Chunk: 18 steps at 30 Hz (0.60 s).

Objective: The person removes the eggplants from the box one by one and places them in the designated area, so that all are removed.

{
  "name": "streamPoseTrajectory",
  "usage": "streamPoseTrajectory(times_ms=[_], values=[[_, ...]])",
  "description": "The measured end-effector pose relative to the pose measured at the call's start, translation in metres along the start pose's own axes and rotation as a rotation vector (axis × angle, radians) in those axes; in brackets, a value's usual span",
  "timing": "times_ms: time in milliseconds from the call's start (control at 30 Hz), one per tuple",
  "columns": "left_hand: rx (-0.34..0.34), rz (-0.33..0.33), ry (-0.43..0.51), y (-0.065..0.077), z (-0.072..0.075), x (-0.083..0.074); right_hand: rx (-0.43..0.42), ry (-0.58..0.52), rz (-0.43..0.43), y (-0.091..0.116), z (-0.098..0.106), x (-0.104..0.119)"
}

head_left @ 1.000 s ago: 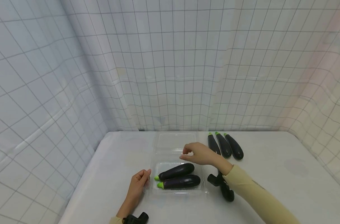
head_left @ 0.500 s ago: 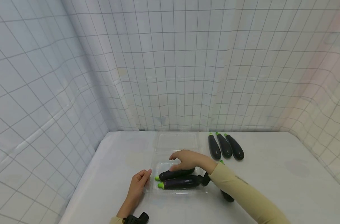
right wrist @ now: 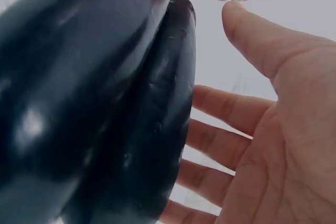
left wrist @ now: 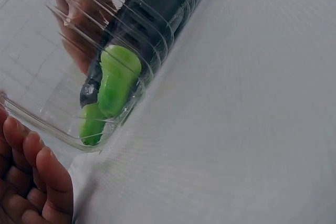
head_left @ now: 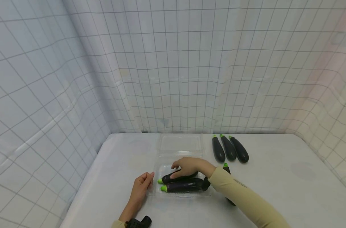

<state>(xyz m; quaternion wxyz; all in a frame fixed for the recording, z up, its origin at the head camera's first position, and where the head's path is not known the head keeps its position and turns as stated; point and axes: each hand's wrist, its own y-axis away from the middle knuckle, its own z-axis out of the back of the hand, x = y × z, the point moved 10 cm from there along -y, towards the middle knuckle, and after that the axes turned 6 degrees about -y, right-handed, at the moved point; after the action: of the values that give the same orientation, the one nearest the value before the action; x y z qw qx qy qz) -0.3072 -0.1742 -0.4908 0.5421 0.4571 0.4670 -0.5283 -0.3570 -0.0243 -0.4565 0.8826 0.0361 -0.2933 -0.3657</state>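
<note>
Two dark purple eggplants lie side by side in a clear plastic clamshell box (head_left: pixel 178 195). Over the far eggplant (head_left: pixel 168 179) is my right hand (head_left: pixel 187 166); in the right wrist view its fingers (right wrist: pixel 226 108) extend along that eggplant's far side, the thumb standing apart. The near eggplant (head_left: pixel 184 185) lies closer to me, both green stem ends pointing left. At the box's left edge rests my left hand (head_left: pixel 141 186), its loosely bent fingers against the outside wall in the left wrist view. Whether its thumb touches the rim is hidden.
The box's lid (head_left: pixel 180 144) lies folded back behind it. Three more eggplants (head_left: pixel 230 148) lie at the back right of the white table (head_left: pixel 275 180). Another eggplant (head_left: pixel 226 168) is partly covered by my right forearm. A gridded white curtain (head_left: pixel 173 79) surrounds the table.
My right hand has moved left and down from above the box's right back onto the far eggplant. The left hand has stayed at the box's left edge.
</note>
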Motion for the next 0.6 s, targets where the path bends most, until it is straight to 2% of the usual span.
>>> streamPoseTrajectory(times_ms=[233,600], values=[[0.002,-0.003,-0.002,0.0005,-0.0006,-0.0006,0.022,-0.022,-0.008,0.0001,-0.0053,-0.0002],[-0.006,-0.015,-0.019,0.0014,0.0004,-0.0014,-0.022,-0.039,0.012,-0.0009,-0.0051,-0.0015]])
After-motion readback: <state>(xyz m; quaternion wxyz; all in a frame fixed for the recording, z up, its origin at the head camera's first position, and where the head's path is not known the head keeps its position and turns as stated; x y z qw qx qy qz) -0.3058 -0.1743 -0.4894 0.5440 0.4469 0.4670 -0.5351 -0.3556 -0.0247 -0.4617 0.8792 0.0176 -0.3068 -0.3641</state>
